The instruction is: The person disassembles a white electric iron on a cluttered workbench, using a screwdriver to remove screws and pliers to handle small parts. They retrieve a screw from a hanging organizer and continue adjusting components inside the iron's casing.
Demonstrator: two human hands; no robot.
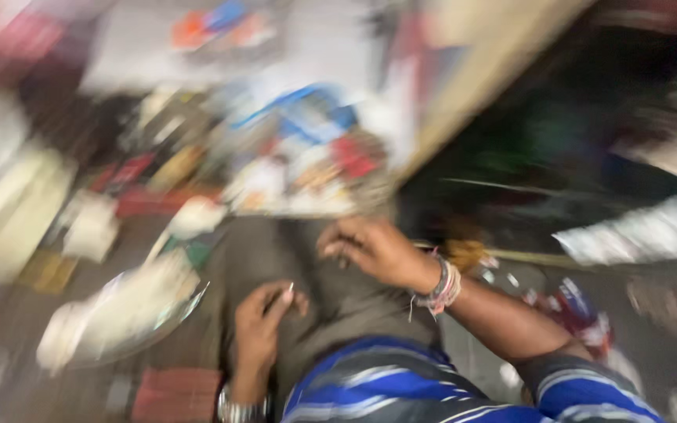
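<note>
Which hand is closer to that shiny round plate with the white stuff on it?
The left hand. It rests on the grey cloth just to the right of the plate. The right hand lies farther right and higher on the same cloth.

Trousers (331, 290): grey-brown cloth, matt, smooth over the knee.
Shirt (401, 388): striped blue and white cloth, a soft sheen on the stripes.
Wristband (442, 286): threads and beads, mixed colours, slightly glossy.
Watch (238, 409): metal, shiny silver.
Tray (131, 313): probably polished metal; the blur leaves it unsure.
Board (495, 63): pale wood, matt.
Wrapper (652, 231): silvery plastic, glossy and creased.
Floor (9, 345): dull, rough-looking brown.
</note>
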